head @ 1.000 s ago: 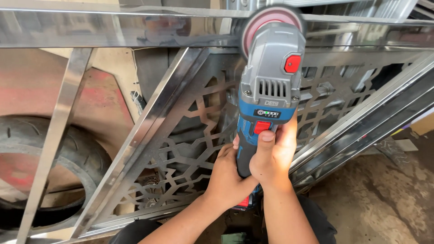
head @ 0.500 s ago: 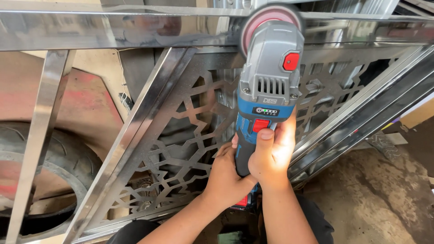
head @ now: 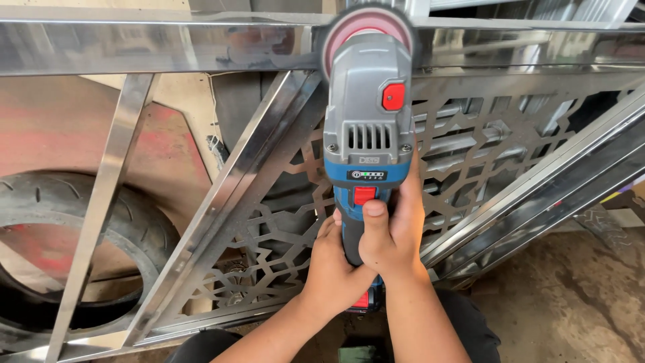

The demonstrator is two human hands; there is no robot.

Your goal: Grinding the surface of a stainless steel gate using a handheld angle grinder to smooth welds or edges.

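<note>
Both my hands grip the handle of a grey and blue cordless angle grinder [head: 368,114]. My right hand [head: 392,228] wraps the handle from the right, thumb resting just below the red switch. My left hand [head: 329,269] holds the handle lower down on the left. The grinder's pink round disc [head: 366,27] presses against the shiny top bar [head: 154,46] of a stainless steel gate frame. Below the bar is a patterned cut-out metal panel [head: 470,154] and slanted steel bars [head: 242,202].
A black rubber tyre [head: 80,222] lies behind the frame at the left, in front of a reddish surface. More steel bars [head: 557,195] slant down at the right. Dirty concrete floor [head: 571,302] shows at the lower right.
The view has shifted slightly so the frame and tyre sit further right and lower. The grinder stays pressed on the top bar, both hands in the same grip.
</note>
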